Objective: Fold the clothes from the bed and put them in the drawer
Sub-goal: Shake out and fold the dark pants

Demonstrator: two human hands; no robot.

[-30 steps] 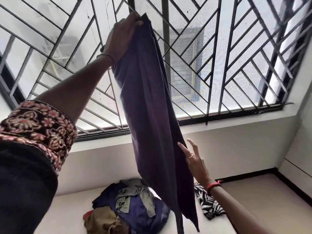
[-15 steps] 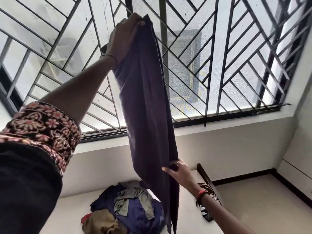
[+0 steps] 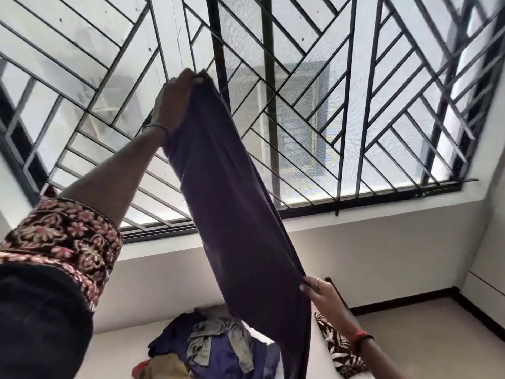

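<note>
Left hand (image 3: 175, 105) raised high, fingers curled round top of purple garment (image 3: 235, 214). Right hand (image 3: 321, 295) pinches its lower edge; garment hangs above clothes pile (image 3: 216, 348) on bed (image 3: 114, 351)

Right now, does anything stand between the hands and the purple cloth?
Nothing visible does: the left hand grips the purple cloth at its top and the right hand holds its lower edge. No drawer shows.

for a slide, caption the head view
Left hand holds purple garment high; right hand pinches its edge, clothes pile below.
</note>
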